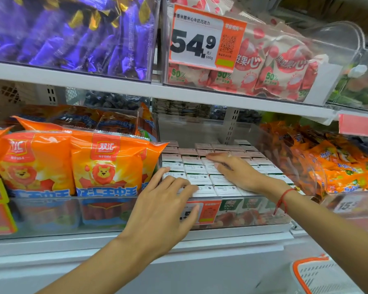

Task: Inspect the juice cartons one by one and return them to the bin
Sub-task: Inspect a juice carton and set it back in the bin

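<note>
1. Small white-topped juice cartons (202, 164) packed upright in rows inside clear plastic bin (253, 213) on lower shelf.
2. Left hand (164, 206): fingers spread, fairly straight, tips resting on near-left carton tops; grips nothing.
3. Right hand (234, 169): flat, fingers extended over mid-row tops; grips nothing.
4. Orange snack bags (106, 162) left of bin.

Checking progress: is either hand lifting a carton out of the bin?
No: the left hand and right hand lie flat on the cartons, which all sit packed in the bin.
</note>
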A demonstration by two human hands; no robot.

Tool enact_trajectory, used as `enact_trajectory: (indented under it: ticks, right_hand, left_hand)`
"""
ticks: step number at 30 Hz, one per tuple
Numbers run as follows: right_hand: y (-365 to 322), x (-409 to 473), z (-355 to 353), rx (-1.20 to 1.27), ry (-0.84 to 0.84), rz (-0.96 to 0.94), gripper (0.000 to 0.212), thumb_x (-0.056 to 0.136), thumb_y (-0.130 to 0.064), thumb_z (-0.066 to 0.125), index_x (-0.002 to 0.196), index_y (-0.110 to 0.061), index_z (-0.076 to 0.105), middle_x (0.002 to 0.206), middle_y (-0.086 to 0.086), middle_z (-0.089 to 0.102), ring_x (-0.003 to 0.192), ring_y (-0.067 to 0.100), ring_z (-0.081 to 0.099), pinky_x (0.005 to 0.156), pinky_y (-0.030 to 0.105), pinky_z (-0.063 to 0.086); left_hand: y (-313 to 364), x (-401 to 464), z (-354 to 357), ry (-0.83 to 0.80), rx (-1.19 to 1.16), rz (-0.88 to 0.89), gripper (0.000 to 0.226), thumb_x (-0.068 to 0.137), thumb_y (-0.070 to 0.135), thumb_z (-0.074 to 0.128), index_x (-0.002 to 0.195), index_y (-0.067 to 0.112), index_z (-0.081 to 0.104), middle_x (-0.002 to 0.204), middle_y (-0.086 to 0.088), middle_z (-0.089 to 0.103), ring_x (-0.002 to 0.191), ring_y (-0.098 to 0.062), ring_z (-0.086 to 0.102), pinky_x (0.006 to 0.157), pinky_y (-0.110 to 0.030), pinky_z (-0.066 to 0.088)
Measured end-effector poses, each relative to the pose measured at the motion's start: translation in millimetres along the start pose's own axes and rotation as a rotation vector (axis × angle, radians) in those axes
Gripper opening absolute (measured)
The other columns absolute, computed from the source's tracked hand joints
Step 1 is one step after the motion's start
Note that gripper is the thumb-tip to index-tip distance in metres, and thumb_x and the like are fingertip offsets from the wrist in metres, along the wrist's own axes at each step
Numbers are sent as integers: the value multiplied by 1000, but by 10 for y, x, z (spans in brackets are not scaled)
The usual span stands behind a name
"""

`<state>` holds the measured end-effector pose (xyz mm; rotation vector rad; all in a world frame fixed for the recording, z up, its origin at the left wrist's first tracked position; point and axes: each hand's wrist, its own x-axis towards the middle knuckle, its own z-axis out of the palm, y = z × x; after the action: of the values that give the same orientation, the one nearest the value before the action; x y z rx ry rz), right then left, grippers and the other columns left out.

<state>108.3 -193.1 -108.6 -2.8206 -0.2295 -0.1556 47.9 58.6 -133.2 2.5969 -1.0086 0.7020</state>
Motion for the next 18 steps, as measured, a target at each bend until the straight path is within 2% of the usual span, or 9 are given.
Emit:
enact_trajectory:
  ticks: [3,5,7,8,10,13,15,18]
  right_hand:
    - [4,2,32,-10,-33,9,44,105,-26,34,149,-24,35,155,-6,33,142,14,30,107,21,24]
    - [-5,-16,24,3,-62,3,45,105,-31,35,150,-25,34,156,-6,32,141,15,33,105,20,26]
    - [20,-96,-13,26,-63,8,45,104,-35,37,148,-27,38,154,-6,35,138,16,38,109,24,31]
    - [48,-161,-38,34,-56,19,43,103,-37,38,146,-30,39,152,-7,37,136,16,41,110,30,34]
    - [126,-329,-81,68,-37,45,41,102,-40,39,143,-35,42,151,-9,39,132,13,45,109,35,39]
    - [240,-592,-131,152,14,80,39,101,-41,41,139,-34,48,150,-9,41,133,11,43,111,34,37]
    - [271,-708,-150,162,42,83,39,101,-42,39,138,-36,50,150,-11,41,136,11,40,112,38,35]
    - [268,-777,-159,79,84,83,39,99,-49,36,136,-43,49,149,-16,40,133,10,41,107,39,39]
  left_hand:
    - [5,0,-24,-49,-10,-7,40,93,49,45,118,27,67,116,12,67,110,-9,61,118,-31,14]
    - [59,23,-38,-43,-14,-7,42,94,51,41,119,28,66,118,13,65,113,-10,59,118,-36,24]
    - [150,105,-83,17,-25,12,37,94,48,44,113,28,68,112,12,67,106,-11,62,102,-34,43]
    - [190,177,-103,32,-31,25,34,96,45,45,113,28,68,113,11,67,106,-12,61,95,-31,46]
    - [203,420,-81,10,-29,44,30,101,37,42,121,26,61,122,9,62,112,-14,55,90,-30,43]
    - [131,936,71,-45,45,-9,29,101,18,45,127,23,57,126,3,59,113,-21,53,80,-37,47]
    - [49,1262,192,-122,42,-96,35,100,10,45,130,25,57,127,-2,60,115,-27,55,84,-42,50]
    - [-88,1563,387,-229,-19,-171,31,102,20,45,129,26,59,130,-5,61,117,-28,57,94,-40,48]
